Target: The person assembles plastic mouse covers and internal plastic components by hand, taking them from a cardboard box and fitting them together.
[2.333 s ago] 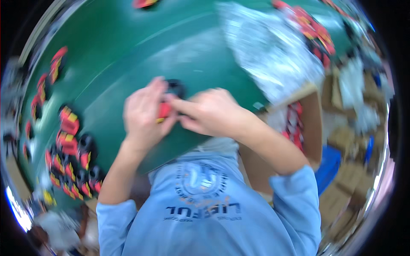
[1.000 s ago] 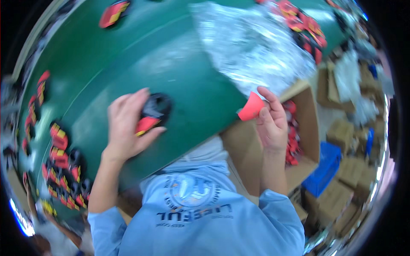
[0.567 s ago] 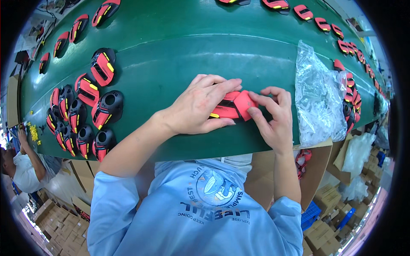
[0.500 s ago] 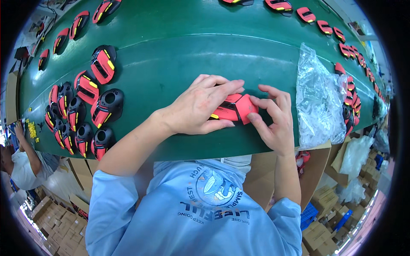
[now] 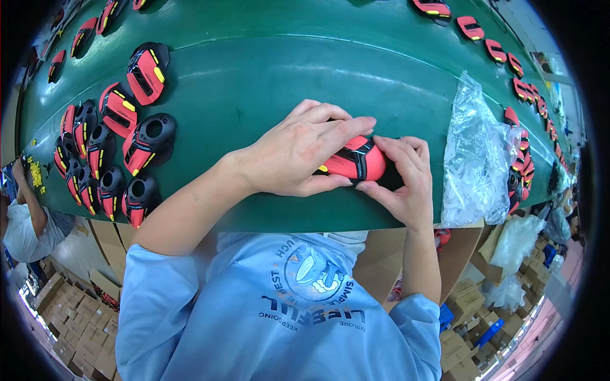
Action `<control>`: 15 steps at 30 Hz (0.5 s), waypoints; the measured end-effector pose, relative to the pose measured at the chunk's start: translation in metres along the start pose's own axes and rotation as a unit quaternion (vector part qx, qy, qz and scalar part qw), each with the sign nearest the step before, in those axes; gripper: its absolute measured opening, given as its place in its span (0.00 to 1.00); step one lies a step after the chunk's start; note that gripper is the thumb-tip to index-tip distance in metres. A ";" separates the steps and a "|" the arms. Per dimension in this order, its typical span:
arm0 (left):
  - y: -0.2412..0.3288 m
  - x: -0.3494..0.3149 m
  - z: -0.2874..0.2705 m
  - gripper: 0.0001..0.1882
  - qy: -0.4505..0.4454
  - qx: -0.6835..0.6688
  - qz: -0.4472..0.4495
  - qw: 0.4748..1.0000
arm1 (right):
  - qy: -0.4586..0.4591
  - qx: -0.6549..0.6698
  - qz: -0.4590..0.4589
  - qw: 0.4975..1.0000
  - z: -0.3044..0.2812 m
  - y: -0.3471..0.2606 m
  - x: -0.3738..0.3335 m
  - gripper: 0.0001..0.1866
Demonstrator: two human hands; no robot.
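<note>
In front of me on the green table is a red and black plastic shell with yellow accents and a rounded red end. My left hand wraps over its left part, palm down, hiding much of it. At the other end, the fingers and thumb of my right hand press on the rounded red end from both sides. Similar red, black and yellow shells lie in a cluster left of my left forearm. Some of them, such as the one nearest my elbow, show a round hole in a black end.
A clear plastic bag of pale pieces lies right of my right hand. More shells sit beyond it, and others line the far side. Small yellow parts lie far left near another person. Cardboard boxes stand below.
The red end piece, earlier tilted with a flat face showing, now sits rounded against a black band. My right fingers have closed farther around it. The whole view has shifted slightly.
</note>
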State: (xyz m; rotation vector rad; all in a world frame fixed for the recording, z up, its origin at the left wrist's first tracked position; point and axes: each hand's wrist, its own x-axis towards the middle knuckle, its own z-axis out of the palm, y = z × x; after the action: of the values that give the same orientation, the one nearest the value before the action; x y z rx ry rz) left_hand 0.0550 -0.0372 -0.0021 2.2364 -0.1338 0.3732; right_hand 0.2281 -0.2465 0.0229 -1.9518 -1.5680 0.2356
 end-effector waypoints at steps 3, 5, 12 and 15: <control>0.001 0.002 0.001 0.51 -0.003 0.000 0.002 1.000 | -0.024 -0.019 0.011 0.999 0.000 0.002 -0.004 0.38; 0.002 0.004 0.001 0.47 -0.004 0.002 -0.004 1.000 | -0.017 -0.046 0.004 0.999 0.000 0.001 -0.006 0.38; 0.006 0.003 0.011 0.31 0.010 0.150 0.121 0.981 | -0.001 -0.056 -0.027 0.998 0.001 0.005 -0.005 0.38; 0.006 0.000 0.009 0.27 0.012 0.184 0.115 0.976 | -0.001 -0.050 -0.028 0.998 -0.001 0.003 -0.001 0.39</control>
State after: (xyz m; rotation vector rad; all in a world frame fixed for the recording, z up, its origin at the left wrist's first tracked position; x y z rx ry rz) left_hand 0.0561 -0.0481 -0.0030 2.5883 -0.3360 0.5894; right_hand 0.2310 -0.2480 0.0219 -1.9805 -1.6614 0.1382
